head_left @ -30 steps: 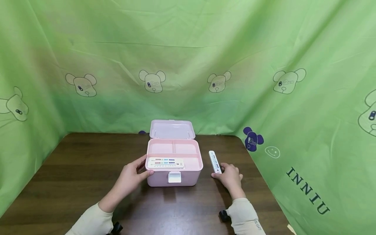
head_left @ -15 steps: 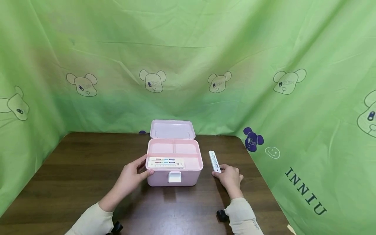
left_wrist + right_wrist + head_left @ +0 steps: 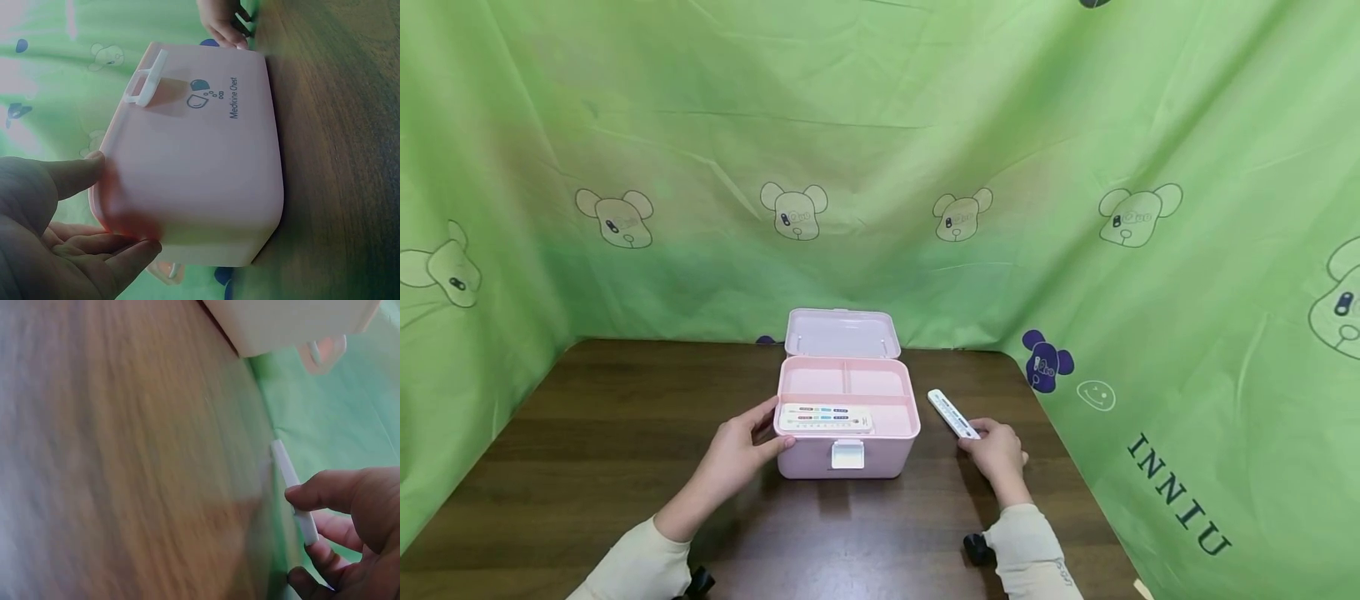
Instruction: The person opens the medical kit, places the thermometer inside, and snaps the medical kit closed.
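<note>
A pink medicine chest (image 3: 880, 457) stands with its lid (image 3: 842, 333) raised. My left hand (image 3: 741, 446) grips its front left corner, thumb on the front face and fingers on the side, as the left wrist view shows. A slim white thermometer case (image 3: 823, 417) printed with a scale and coloured bars lies in the chest's front compartment. To the right of the chest, my right hand (image 3: 996, 450) pinches the near end of a similar white thermometer case (image 3: 951, 411) between thumb and fingers. Its far end points back and left, towards the chest.
The chest's tray has two rear compartments (image 3: 812, 376) and a white front latch (image 3: 847, 454). The chest is on a dark wooden table (image 3: 625, 433). Green printed cloth (image 3: 880, 125) hangs behind and along both sides.
My right hand has moved slightly right and turned the thermometer case, so it slants more to the left. My left hand keeps its grip on the chest.
</note>
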A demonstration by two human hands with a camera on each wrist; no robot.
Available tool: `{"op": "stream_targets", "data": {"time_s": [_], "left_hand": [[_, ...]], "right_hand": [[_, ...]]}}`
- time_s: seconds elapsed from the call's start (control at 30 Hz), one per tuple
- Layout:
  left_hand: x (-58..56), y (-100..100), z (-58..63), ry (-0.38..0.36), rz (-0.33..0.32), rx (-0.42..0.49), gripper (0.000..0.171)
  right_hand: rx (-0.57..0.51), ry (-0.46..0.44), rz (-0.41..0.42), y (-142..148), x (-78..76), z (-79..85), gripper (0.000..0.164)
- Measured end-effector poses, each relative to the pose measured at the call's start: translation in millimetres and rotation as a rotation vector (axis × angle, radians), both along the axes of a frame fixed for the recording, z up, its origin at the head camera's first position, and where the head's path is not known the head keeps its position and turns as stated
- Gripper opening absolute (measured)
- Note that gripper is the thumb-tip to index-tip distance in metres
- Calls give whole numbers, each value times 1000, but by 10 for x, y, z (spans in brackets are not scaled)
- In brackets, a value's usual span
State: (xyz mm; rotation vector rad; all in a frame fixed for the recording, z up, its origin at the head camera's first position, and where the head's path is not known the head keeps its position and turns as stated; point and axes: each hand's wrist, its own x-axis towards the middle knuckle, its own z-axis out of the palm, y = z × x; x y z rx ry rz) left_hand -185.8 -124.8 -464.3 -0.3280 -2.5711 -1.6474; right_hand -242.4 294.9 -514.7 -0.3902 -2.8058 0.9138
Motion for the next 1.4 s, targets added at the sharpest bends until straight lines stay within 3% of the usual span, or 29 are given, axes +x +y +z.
{"op": "stream_targets", "data": {"time_s": [0.47, 0.83, 1.4], "left_hand": [[20, 7, 12, 2, -6, 4, 75], [10, 5, 23, -3, -8, -6, 75], [16, 1, 36, -16, -6, -7, 76]], "right_hand": [[-55, 92, 61, 288, -71, 243, 41], [-76, 232, 301, 386, -182, 637, 38], [47, 181, 571, 204, -161, 1315, 38]]}}
